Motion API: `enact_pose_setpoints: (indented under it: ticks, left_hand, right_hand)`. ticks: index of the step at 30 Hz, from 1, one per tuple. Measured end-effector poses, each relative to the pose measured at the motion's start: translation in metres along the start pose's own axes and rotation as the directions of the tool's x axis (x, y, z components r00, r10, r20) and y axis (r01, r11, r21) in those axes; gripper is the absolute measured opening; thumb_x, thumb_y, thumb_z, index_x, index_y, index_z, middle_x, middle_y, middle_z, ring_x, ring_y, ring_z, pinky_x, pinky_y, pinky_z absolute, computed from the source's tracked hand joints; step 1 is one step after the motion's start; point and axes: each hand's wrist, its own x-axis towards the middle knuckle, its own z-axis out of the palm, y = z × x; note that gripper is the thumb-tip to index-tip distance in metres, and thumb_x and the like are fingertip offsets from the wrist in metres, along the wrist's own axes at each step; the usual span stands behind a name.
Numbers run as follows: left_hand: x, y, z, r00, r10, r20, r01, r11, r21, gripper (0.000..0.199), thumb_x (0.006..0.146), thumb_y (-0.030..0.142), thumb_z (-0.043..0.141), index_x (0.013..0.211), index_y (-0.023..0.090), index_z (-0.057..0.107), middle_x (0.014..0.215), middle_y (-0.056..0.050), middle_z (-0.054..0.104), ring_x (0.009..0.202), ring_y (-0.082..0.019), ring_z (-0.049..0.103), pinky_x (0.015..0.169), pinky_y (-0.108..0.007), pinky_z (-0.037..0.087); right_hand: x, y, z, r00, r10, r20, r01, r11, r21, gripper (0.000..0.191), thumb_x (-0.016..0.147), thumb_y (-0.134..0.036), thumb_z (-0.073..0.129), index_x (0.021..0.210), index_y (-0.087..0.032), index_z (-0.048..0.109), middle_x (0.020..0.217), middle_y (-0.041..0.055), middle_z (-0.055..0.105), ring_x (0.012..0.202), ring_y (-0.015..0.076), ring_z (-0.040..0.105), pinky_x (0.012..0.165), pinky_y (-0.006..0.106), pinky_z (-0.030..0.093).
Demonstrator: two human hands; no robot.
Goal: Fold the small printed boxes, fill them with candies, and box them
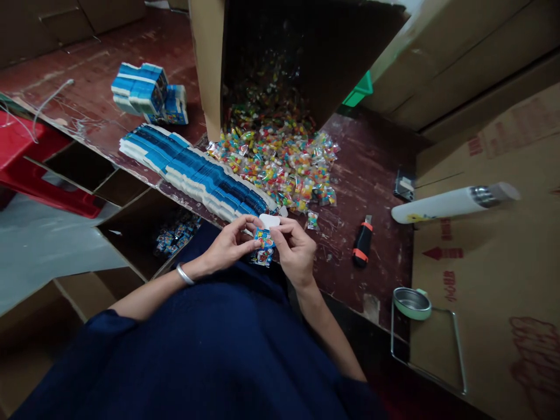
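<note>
Blue packet (pixel 263 251): small and printed, held between both hands in front of the dark blue clothing, with a white flap (pixel 269 221) at its 12 o'clock end.
Left hand (pixel 238 242): thumb and fingers narrowed on the packet's edge; the packet lies at its 3 o'clock.
Right hand (pixel 298 248): thumb and forefinger pinched at the packet's upper edge, beside the flap; the packet lies at its 9 o'clock.
Blue-and-white row (pixel 192 169): many flat pieces packed together on the red-brown table (pixel 350 157), running from near the hands towards 10 o'clock.
Candy heap (pixel 280 169): clear sachets of coloured sweets, 12 to 1 o'clock from the packet, spilling from a cardboard box (pixel 207 70).
Single sachet (pixel 312 220): near the right hand, at its 1 o'clock.
Cutter (pixel 362 243): black and orange, at the right hand's 3 o'clock, well apart.
</note>
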Motion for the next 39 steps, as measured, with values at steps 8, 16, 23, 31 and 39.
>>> enact_pose_setpoints:
  ticks: [8, 16, 23, 31, 39]
  left_hand:
    - [0.0, -0.002, 0.001, 0.992, 0.074, -0.105, -0.07, 0.997, 0.035, 0.038, 0.087, 0.034, 0.077, 0.112, 0.022, 0.051, 0.103, -0.003, 0.06, 0.083, -0.012, 0.062, 0.074, -0.023, 0.054]
    - [-0.006, -0.009, -0.004, 0.996, 0.066, -0.065, -0.051, 0.976, 0.214, 0.039, 0.09, 0.022, 0.07, 0.124, 0.023, 0.052, 0.108, -0.004, 0.061, 0.079, -0.011, 0.067, 0.075, -0.026, 0.057]
    - [-0.008, -0.007, -0.006, 0.998, 0.036, -0.054, -0.026, 0.985, 0.172, 0.047, 0.09, 0.023, 0.069, 0.135, 0.023, 0.054, 0.109, -0.005, 0.061, 0.084, -0.015, 0.068, 0.077, -0.029, 0.059]
    - [-0.009, -0.005, -0.007, 0.99, -0.026, -0.138, 0.035, 0.997, 0.064, 0.031, 0.084, 0.031, 0.077, 0.11, 0.018, 0.065, 0.103, -0.006, 0.067, 0.085, -0.015, 0.065, 0.076, -0.027, 0.056]
    - [-0.014, -0.009, -0.03, 0.945, -0.259, -0.201, 0.212, 0.95, -0.23, 0.054, 0.062, 0.024, 0.092, 0.096, 0.02, 0.05, 0.09, 0.003, 0.061, 0.078, -0.011, 0.063, 0.071, -0.024, 0.055]
  right_hand:
    - [0.005, 0.001, 0.011, 0.998, -0.04, -0.044, 0.046, 0.987, 0.153, 0.018, 0.092, -0.041, 0.072, 0.095, -0.025, 0.064, 0.093, 0.0031, 0.069, 0.091, 0.0206, 0.07, 0.087, 0.037, 0.059]
    - [0.026, 0.002, -0.003, 0.95, 0.248, 0.188, -0.28, 0.946, 0.165, 0.026, 0.077, -0.043, 0.084, 0.08, -0.021, 0.07, 0.081, 0.0017, 0.07, 0.074, 0.0168, 0.065, 0.068, 0.03, 0.055]
    - [0.028, 0.005, -0.001, 0.978, 0.129, 0.166, -0.147, 0.984, 0.1, 0.025, 0.083, -0.04, 0.079, 0.071, -0.022, 0.067, 0.08, 0.0014, 0.069, 0.077, 0.0176, 0.065, 0.074, 0.033, 0.054]
    - [0.006, -0.003, -0.003, 0.963, -0.038, 0.266, 0.041, 0.999, -0.007, 0.02, 0.097, -0.043, 0.063, 0.1, -0.027, 0.075, 0.111, 0.0072, 0.072, 0.104, 0.0234, 0.069, 0.083, 0.036, 0.06]
    - [0.027, 0.063, -0.071, 0.977, 0.046, -0.21, -0.144, 0.866, -0.478, 0.034, 0.091, -0.046, 0.065, 0.11, -0.018, 0.072, 0.108, 0.013, 0.072, 0.087, 0.0238, 0.071, 0.083, 0.041, 0.058]
